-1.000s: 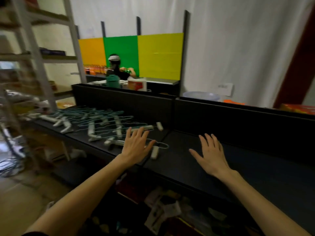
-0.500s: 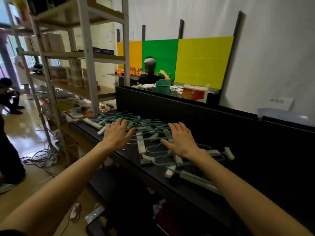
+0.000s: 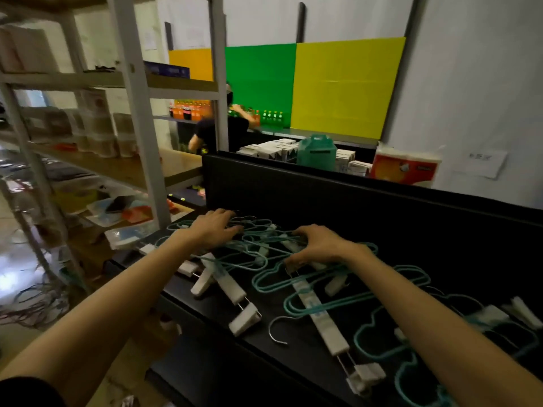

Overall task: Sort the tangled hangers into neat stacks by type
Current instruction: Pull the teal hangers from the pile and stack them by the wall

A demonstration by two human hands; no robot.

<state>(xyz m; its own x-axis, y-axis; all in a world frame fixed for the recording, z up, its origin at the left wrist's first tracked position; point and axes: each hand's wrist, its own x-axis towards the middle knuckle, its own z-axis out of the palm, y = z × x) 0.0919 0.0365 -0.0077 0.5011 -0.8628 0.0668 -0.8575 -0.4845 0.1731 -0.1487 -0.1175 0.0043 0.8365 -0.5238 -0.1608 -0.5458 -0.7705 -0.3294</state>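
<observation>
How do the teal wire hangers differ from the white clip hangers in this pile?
The teal wire hangers are thin looped outlines with wavy tops; the white clip hangers are straight flat bars with blocky clips at the ends. One white clip hanger shows a bare metal hook. Both kinds lie tangled together on the black table.

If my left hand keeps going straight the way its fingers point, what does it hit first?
Probably the black back panel behind the teal wire hangers; the left hand already rests on those, though depth is unclear.
</observation>
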